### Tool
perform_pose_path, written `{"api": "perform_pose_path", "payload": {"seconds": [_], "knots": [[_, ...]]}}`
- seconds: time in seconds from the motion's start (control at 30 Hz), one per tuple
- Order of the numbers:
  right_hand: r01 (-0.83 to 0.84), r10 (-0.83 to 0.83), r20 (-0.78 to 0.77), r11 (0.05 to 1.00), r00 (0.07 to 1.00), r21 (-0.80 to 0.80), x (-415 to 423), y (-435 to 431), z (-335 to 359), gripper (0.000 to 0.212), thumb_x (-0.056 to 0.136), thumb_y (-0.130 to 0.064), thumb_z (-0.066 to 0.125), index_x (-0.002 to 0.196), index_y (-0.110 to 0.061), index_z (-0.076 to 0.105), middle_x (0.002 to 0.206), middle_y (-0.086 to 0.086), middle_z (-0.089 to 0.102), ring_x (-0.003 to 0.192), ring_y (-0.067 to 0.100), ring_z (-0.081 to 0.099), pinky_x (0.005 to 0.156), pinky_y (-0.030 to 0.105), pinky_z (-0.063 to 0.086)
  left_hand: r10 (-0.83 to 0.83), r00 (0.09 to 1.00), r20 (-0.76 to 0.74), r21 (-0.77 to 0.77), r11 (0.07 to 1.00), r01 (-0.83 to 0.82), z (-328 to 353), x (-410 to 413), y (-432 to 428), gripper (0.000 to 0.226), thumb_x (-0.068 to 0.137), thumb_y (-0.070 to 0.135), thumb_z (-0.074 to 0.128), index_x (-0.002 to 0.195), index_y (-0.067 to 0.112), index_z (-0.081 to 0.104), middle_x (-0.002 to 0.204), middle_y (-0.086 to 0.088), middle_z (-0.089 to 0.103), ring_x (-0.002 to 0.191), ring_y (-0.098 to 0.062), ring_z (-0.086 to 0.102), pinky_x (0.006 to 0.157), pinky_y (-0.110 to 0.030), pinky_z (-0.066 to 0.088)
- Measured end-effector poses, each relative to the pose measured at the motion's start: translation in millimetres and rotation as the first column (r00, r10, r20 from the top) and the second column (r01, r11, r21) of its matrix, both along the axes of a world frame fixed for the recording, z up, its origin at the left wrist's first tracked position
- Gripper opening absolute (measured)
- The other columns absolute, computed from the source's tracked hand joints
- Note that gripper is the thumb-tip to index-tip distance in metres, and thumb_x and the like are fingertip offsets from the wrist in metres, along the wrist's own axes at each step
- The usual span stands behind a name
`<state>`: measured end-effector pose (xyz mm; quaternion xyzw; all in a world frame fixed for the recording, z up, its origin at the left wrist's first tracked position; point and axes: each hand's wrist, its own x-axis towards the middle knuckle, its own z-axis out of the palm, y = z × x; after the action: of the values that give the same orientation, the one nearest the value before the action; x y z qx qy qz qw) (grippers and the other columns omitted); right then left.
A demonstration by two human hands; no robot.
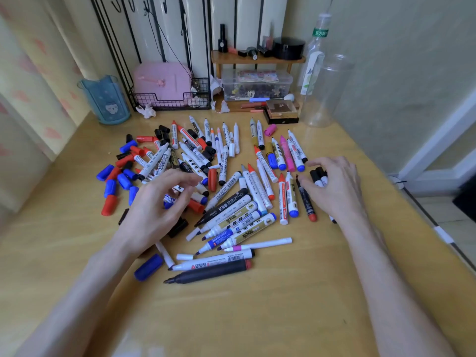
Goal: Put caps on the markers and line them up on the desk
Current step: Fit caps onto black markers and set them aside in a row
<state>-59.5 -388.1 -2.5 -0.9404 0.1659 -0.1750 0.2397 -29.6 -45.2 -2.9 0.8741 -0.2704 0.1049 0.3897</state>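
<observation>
Dozens of markers [224, 206] and loose caps [110, 188] sprawl in a pile [195, 161] mid-worktop [257, 318]. Plenty of bare wood on the near side of the pile, and the worktop's right edge is just past it. Right hand [332, 189], at the pile's right fringe, grips a few black-capped markers [319, 176], caps pointing away. Left hand [157, 204] hovers curled over the pile's left side; can't tell if it's holding anything.

Glossy plastic markers [233, 199] lie on a smooth, faintly shiny wooden desk [257, 318].
</observation>
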Motion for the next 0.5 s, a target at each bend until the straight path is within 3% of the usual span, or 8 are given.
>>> {"api": "perform_pose_path", "payload": {"seconds": [0.13,0.23,0.37,0.5], "knots": [[-0.317,0.317,0.020,0.940,0.948,0.126,-5,13,9,0.014,0.086,-0.041,0.079,0.098,-0.039,0.074,0.115,-0.017,0.060,0.120,0.007,0.047,0.098,0.027,0.035,0.002,1.000,-0.023,0.021,1.000,-0.001,3,1,9,0.022,0.104,0.018,0.060,0.122,0.025,0.072,0.116,0.013,0.071,0.111,-0.012,0.067,0.090,-0.030,0.053],[-0.513,0.530,-0.035,0.834,0.847,0.205,-11,29,16,0.012,0.083,-0.044,0.083,0.091,-0.042,0.075,0.107,-0.019,0.064,0.118,0.001,0.049,0.098,0.031,0.040,0.002,1.000,-0.021,0.036,0.999,-0.001,3,-2,16,0.022,0.103,0.022,0.060,0.121,0.025,0.072,0.117,0.015,0.071,0.114,-0.008,0.067,0.095,-0.032,0.054],[-0.651,0.685,-0.089,0.718,0.723,0.246,-16,47,18,0.014,0.078,-0.047,0.086,0.088,-0.042,0.076,0.105,-0.016,0.062,0.118,0.006,0.049,0.107,0.035,0.038,0.023,0.999,-0.031,0.009,1.000,-0.023,-1,-4,24,0.022,0.104,0.020,0.061,0.121,0.026,0.073,0.120,0.017,0.070,0.125,-0.004,0.062,0.107,-0.041,0.051],[-0.708,0.753,-0.190,0.657,0.630,0.257,-20,56,19,0.016,0.077,-0.042,0.088,0.087,-0.043,0.076,0.107,-0.019,0.056,0.121,0.002,0.043,0.103,0.025,0.033,0.024,1.000,-0.020,0.016,1.000,-0.023,-5,-4,24,0.021,0.104,0.020,0.061,0.121,0.025,0.073,0.119,0.013,0.072,0.129,-0.006,0.061,0.107,-0.043,0.052]]}}
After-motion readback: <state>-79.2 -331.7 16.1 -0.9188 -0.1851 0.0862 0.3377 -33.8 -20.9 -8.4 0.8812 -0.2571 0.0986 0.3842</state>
